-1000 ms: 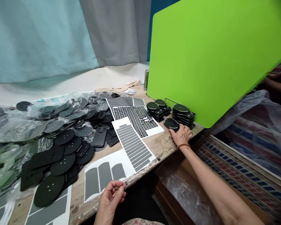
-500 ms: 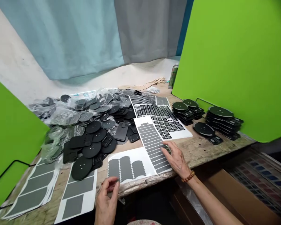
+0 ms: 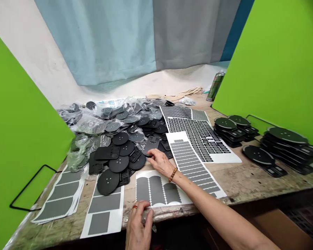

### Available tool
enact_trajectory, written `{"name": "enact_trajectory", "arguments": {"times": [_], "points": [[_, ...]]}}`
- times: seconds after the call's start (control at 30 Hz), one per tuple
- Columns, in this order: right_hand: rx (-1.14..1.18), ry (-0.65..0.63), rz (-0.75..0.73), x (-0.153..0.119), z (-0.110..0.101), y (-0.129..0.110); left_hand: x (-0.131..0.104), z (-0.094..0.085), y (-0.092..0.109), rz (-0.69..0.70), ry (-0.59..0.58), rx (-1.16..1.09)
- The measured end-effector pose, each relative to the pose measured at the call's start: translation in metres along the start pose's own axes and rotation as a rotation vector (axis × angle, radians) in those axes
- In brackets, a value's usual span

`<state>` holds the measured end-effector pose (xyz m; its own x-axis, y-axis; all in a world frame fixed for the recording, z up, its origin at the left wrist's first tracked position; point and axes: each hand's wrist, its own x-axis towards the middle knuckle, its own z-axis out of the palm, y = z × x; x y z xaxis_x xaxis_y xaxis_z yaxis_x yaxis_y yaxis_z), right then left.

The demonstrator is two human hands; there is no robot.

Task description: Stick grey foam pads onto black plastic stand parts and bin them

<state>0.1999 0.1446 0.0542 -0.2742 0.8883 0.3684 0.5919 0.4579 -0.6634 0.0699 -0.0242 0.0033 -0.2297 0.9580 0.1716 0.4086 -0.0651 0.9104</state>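
My right hand reaches over the front of the heap of black parts, its fingers and thumb pinching the dark edge of a flat black part; how much of that part it grips is hidden. Beside it lie a black disc and a rectangular black piece. Below the right forearm is a white sheet of large grey stickers. My left hand is at the table's front edge, by that sheet's lower edge, thumb and fingers apart, holding nothing.
Assembled black disc units are stacked at the right. A striped sticker sheet overlaps a sheet of small black stickers. More grey sticker sheets lie left. Bagged discs fill the back; a spray can stands behind. Green panels flank the table.
My right hand has moved left from the striped sticker sheet to the black parts and now pinches one. My left hand stays by the table edge. The view has turned left.
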Motion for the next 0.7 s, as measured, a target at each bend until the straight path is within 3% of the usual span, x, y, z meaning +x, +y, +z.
{"name": "enact_trajectory", "arguments": {"times": [0.13, 0.37, 0.53, 0.7], "points": [[0.009, -0.091, -0.096, 0.027, 0.032, -0.023, -0.001, 0.0, -0.006, 0.029, -0.03, 0.003], [-0.11, -0.099, -0.128, 0.069, 0.068, -0.054, -0.005, 0.002, -0.014, 0.074, -0.036, -0.032], [-0.182, -0.243, -0.282, 0.089, 0.097, -0.074, -0.007, 0.005, -0.021, 0.108, -0.047, -0.012], [-0.195, -0.261, -0.268, 0.102, 0.123, -0.084, -0.008, 0.009, -0.03, 0.157, -0.055, 0.005]]}}
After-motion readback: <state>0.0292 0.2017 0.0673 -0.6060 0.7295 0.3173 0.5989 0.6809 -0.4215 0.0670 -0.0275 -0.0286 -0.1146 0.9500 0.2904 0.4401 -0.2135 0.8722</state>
